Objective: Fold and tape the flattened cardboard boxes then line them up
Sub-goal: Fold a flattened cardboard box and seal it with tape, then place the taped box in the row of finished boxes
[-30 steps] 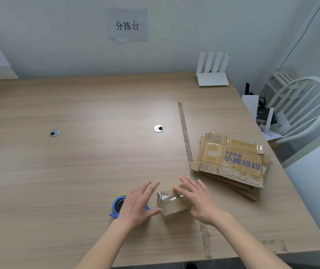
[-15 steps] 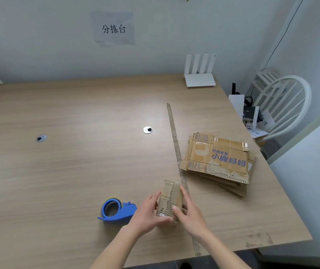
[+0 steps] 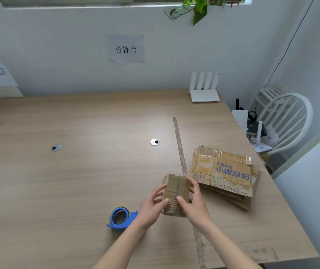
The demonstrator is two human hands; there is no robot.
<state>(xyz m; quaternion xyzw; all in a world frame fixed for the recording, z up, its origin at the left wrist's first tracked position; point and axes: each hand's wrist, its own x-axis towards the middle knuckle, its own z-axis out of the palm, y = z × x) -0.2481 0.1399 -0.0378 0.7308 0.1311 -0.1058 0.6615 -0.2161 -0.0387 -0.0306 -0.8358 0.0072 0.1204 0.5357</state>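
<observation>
Small box [image 3: 175,193] between both hands' grip

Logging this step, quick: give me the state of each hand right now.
Left hand: closed on the small cardboard box, gripping its left side.
Right hand: closed on the same box, gripping its right side.

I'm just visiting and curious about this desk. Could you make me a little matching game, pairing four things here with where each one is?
Things:
1. small folded brown cardboard box
2. blue plastic tape dispenser
3. stack of flattened brown cardboard boxes
4. white router with four antennas

Places:
A. far edge of the wooden table, by the wall
B. held between the left hand and the right hand
C. right of the held box
D. beside the left wrist

Pairs: 1-B, 2-D, 3-C, 4-A
</observation>
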